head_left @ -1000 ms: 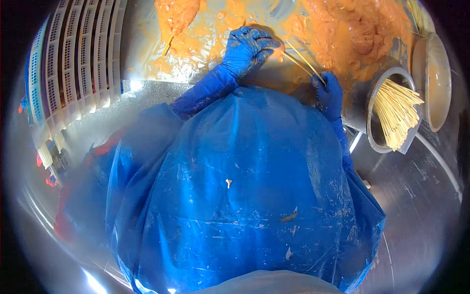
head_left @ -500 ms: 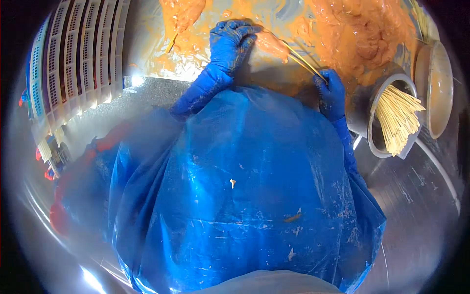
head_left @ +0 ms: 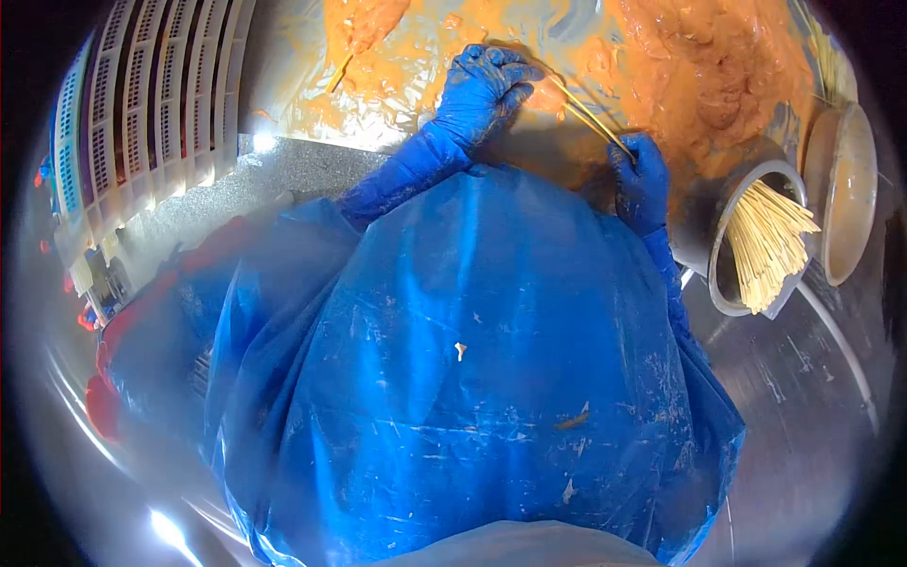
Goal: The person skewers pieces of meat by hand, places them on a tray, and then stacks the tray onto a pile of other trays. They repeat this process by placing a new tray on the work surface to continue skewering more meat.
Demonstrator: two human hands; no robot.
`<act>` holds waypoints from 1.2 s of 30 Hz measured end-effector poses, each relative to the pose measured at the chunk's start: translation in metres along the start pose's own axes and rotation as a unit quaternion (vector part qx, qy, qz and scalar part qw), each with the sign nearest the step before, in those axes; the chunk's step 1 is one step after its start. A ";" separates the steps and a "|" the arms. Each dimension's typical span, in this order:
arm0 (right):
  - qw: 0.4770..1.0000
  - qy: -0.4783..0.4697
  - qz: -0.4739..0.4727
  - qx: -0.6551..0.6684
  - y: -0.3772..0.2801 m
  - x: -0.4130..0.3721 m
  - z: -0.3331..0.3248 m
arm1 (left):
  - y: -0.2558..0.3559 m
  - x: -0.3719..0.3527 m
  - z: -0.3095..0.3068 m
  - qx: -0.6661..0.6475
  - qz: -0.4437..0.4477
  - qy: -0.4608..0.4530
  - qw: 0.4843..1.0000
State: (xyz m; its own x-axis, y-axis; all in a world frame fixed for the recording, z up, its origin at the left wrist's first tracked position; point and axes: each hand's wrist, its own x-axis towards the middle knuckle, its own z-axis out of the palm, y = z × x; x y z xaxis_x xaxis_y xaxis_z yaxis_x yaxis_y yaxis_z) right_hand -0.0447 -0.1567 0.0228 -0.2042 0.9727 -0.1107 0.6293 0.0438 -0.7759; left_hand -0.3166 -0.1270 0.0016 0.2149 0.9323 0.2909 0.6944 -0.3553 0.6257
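My right hand, in a blue glove, pinches the near end of what looks like a pair of thin wooden skewers. They slant up and left to my left hand, also gloved in blue, whose fingers are closed around their far end. A strip of orange-coated raw meat shows just beside the left fingers; the rest of it is hidden by the hand. Both hands are over the near part of a metal work surface smeared with orange marinade.
A heap of marinated meat lies at the back right, and another skewered piece at the back left. A tilted metal container holds many skewers. Beside it stands a round tub. Stacked plastic crates rise at left.
My left hand has moved right along the skewers, toward my right hand, and now covers most of the meat strip. The right hand has stayed almost in place.
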 end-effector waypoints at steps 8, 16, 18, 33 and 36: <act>0.998 0.033 -0.025 -0.054 -0.023 0.008 -0.004 | -0.005 0.000 0.005 0.022 0.021 0.007 1.000; 0.999 0.034 -0.007 0.010 -0.023 0.021 0.018 | -0.007 -0.002 0.009 0.020 0.018 0.004 1.000; 0.999 0.035 -0.019 0.024 -0.026 0.024 0.022 | -0.005 -0.001 0.007 0.029 0.015 -0.006 0.999; 0.999 0.019 -0.017 0.031 -0.023 0.031 0.021 | -0.014 -0.006 -0.016 0.024 -0.047 0.085 0.995; 0.999 0.022 -0.038 0.011 -0.020 0.031 0.021 | -0.016 -0.005 -0.011 0.016 -0.049 0.073 0.996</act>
State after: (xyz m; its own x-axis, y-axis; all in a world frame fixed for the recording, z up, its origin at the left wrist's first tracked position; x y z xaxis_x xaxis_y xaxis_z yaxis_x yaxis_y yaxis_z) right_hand -0.0789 -0.1321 0.0219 -0.2171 0.9758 -0.0247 0.5968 0.1126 -0.7944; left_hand -0.3369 -0.1263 -0.0018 0.0442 0.9421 0.3325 0.7287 -0.2581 0.6344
